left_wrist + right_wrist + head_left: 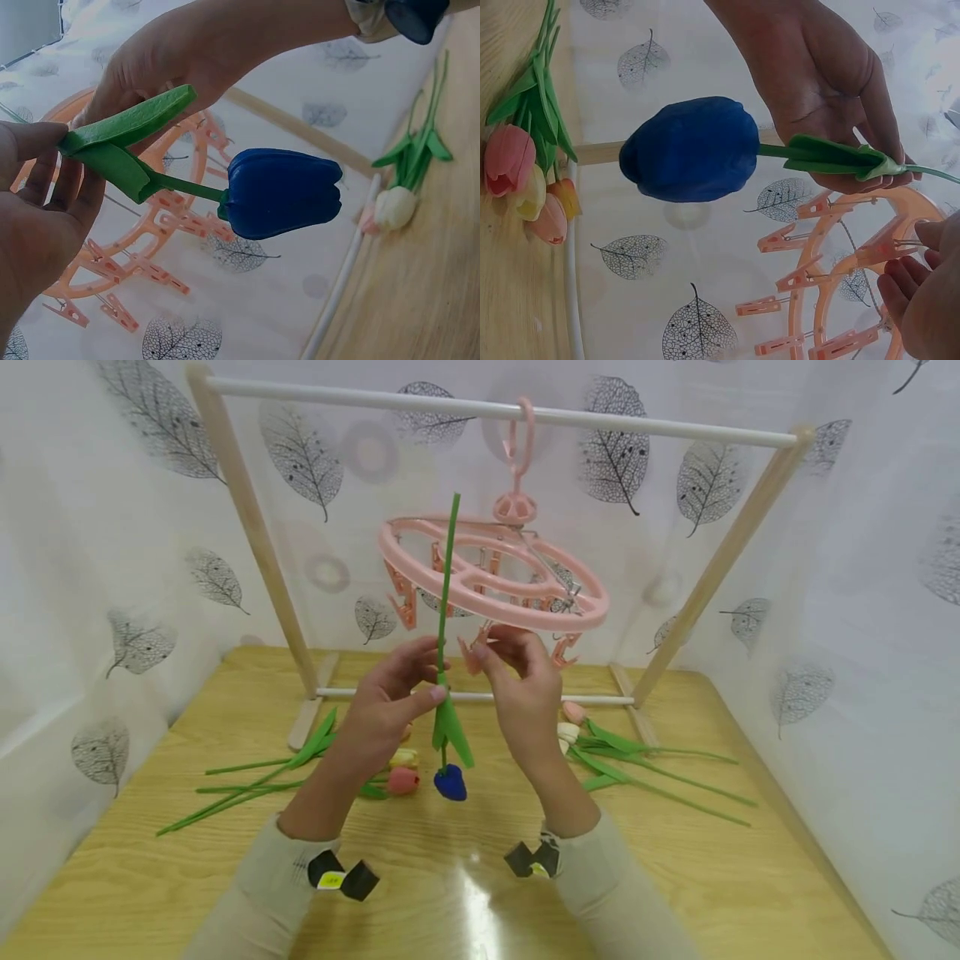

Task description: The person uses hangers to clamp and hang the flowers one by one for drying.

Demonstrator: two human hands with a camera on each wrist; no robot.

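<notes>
An artificial blue tulip (451, 782) hangs head down from my left hand (390, 706), whose thumb and fingers pinch its green stem near the leaves. The stem's bare end points upward, in front of the pink round clip hanger (495, 606). Beside it, my right hand (525, 693) pinches a pink clothespin (881, 244) hanging from the near side of that hanger. Stem and clothespin are apart. In the left wrist view the blue bloom (285, 193) shows large, with other clothespins (118, 311) behind it.
The hanger hooks over the white bar (360, 396) of a wooden-sided stand. Several tulips lie on the table at left, including a pink tulip (403, 780) and a yellow tulip (405, 758). White tulips (567, 734) and a pink one lie at right. Leaf-print curtains (862, 610) surround the table.
</notes>
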